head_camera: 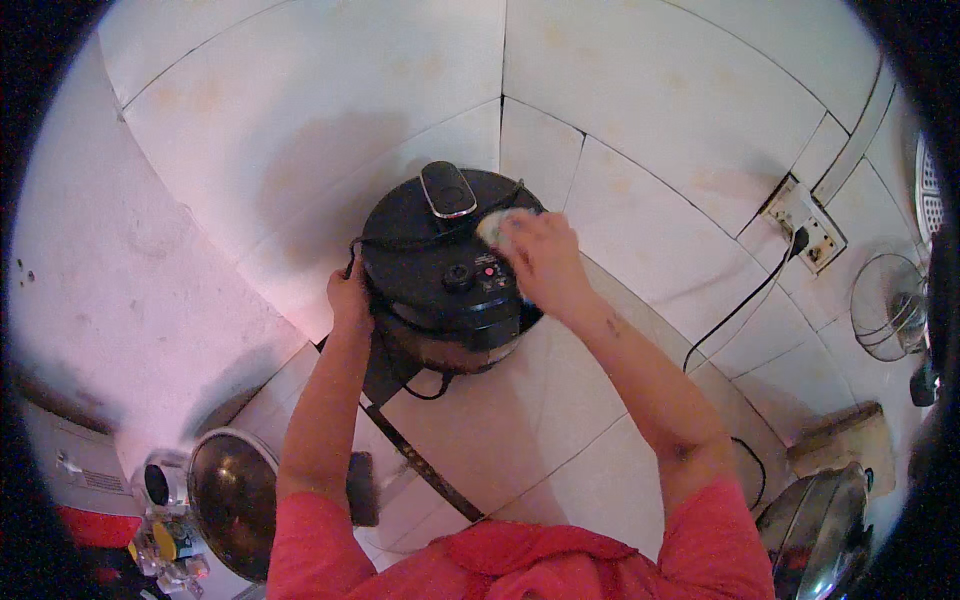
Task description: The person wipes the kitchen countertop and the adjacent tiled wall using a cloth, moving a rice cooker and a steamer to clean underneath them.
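Observation:
A black electric pressure cooker with a closed lid stands in the tiled corner before me. My right hand presses a pale, crumpled cloth or sponge on the right part of the lid. At the left side of the cooker, my left hand grips the rim or side handle, its fingers partly hidden. The lid's handle rises at the back, and a round valve knob sits nearer the front. A dark cord or strap runs across the lid. A short black cable loops below the base.
A wall socket with a plugged black cord is at the right. Beyond it hangs a wire strainer. Metal pans lie at the lower right. A round dark lid or pan and small containers are at the lower left.

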The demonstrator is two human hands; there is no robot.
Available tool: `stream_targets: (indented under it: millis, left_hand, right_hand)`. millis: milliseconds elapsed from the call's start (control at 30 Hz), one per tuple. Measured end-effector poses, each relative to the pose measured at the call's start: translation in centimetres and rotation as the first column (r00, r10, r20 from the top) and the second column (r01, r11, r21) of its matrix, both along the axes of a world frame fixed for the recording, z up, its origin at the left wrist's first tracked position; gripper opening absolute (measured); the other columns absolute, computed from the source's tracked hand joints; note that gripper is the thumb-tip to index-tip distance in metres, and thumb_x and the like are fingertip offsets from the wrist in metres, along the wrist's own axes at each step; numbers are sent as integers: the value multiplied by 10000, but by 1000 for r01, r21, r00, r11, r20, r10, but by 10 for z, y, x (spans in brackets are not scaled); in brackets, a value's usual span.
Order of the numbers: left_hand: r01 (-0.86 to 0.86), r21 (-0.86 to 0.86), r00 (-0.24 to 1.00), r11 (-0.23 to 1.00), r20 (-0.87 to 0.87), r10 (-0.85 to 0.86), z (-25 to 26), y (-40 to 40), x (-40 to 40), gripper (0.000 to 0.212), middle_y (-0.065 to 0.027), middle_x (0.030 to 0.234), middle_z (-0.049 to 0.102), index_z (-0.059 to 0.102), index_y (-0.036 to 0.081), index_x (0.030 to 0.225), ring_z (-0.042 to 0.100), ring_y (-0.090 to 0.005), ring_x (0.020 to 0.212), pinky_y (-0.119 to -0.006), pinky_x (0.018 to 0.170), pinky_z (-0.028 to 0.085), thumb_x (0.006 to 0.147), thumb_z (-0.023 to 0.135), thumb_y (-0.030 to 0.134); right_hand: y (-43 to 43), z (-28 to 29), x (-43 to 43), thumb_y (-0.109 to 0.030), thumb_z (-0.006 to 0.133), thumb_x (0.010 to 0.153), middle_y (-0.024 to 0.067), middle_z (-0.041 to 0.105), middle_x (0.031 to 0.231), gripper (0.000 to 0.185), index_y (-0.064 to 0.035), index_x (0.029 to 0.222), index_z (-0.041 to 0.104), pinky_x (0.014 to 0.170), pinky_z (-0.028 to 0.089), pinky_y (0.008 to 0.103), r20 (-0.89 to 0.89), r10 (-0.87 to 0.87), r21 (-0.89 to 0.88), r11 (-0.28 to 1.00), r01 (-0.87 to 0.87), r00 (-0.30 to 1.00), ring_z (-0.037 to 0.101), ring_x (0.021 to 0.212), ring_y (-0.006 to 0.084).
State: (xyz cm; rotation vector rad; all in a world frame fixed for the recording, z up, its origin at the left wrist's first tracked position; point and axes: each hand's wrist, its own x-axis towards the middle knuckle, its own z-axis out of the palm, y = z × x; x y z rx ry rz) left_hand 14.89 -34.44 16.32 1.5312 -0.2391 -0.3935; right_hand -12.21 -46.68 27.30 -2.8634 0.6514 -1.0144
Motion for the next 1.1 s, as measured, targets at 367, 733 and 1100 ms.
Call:
stream_targets:
  millis: [367,733,1100]
  left_hand:
    - [-10,-34,989,999,145,15,-26,1,24,463,-128,805,626,572,-79,877,563,-200,643,-328,564,460,840,598,382]
    - [14,-35,997,999,71,-11,15,10,-13,353,-120,807,592,540,-79,918,542,-173,707,-298,641,450,858,601,264]
    - [62,-111,998,992,-15,-64,12,10,-6,316,-116,835,602,534,-81,944,558,-164,713,-281,643,460,867,577,222]
  right_hand:
    - [-4,-17,-37,-31,574,785,170,489,1161,375,-42,1156,516,849,419,391,93,48,41,998,-52,995,486,977,362]
    - [-124,69,-90,-190,488,802,79,603,993,191,-130,913,631,811,435,391,-249,-84,-355,935,-10,965,539,942,285]
    - [-231,-145,-197,-227,441,873,171,551,1114,274,-69,1080,525,925,391,441,-731,-223,-152,975,164,645,520,1043,341]
